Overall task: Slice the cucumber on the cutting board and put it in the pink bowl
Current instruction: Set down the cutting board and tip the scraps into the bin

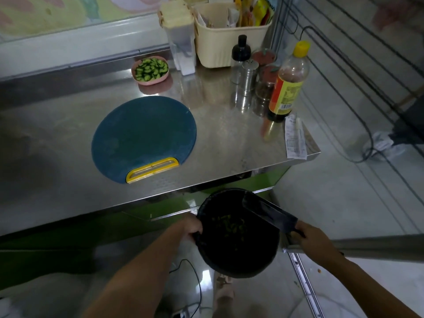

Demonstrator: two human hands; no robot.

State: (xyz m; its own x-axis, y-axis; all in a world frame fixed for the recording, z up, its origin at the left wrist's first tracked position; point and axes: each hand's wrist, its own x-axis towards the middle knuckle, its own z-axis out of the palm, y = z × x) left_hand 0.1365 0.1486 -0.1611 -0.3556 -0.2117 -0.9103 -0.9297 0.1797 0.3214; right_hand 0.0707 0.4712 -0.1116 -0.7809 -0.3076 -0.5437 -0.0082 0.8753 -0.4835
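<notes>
The pink bowl (150, 81) stands at the back of the steel counter, filled with green cucumber slices (151, 69). Nearer me lies the round blue cutting board (142, 136) with a yellow handle; nothing lies on it. Below the counter's front edge, my left hand (191, 227) grips the rim of a black bin (238, 244) that holds some green scraps. My right hand (308, 235) holds a dark cleaver (267, 213) by its handle, the blade reaching over the bin's opening.
A sauce bottle (288, 86) with a yellow cap, a steel shaker (246, 75), jars and a beige basket (226, 40) crowd the counter's back right. A paper receipt (294, 138) lies at the right corner. Cables run across the floor.
</notes>
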